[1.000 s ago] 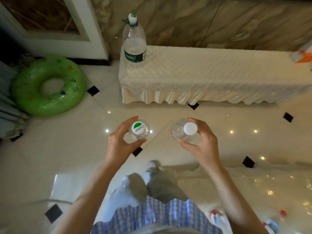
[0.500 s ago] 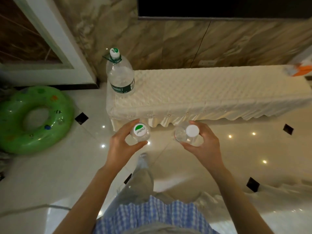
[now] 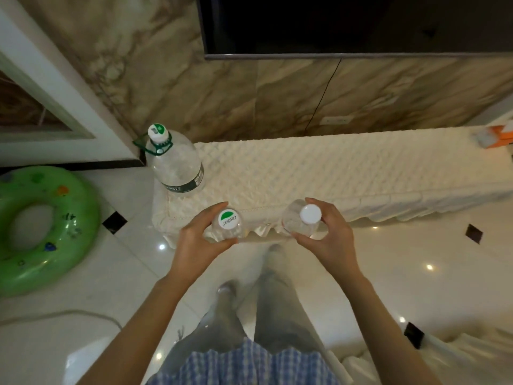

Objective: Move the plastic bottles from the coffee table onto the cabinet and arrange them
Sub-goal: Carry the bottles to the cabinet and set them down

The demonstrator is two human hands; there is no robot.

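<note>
- Change since the earlier frames: you had walked up to the cabinet (image 3: 347, 173), which went from lying across the floor ahead of you to sitting right under your hands; both small bottles stayed in your grip the whole way.
- Swim ring (image 3: 41, 229): green, inflatable, lay on the tiled floor at far left, well apart from the cabinet and out of your path.
- Large bottle (image 3: 177, 165): clear, green-ringed neck, stood upright on the cabinet's left end. One bottle placed, by the look of it.
- Left hand (image 3: 194, 248): fingers and thumb wrapped around the green-capped bottle (image 3: 228, 223), held upright, over the cabinet's front edge, not yet set down.
- Right hand (image 3: 330, 240): fingers closed around the white-capped bottle (image 3: 301, 222), also upright, at the front edge and still in the air.
- Cabinet top: quilted cream cover, bare between the large bottle and the far right; ample room for both.
- Orange-and-white box (image 3: 497, 137): at the cabinet's far right end, well clear of your hands.
- Remaining, in my judgement: setting both bottles down and lining them up beside the large one. The coffee table was out of view, so you could not tell how many more waited.
- Obstacle: none seen; the soft cover might let a light bottle wobble.
</note>
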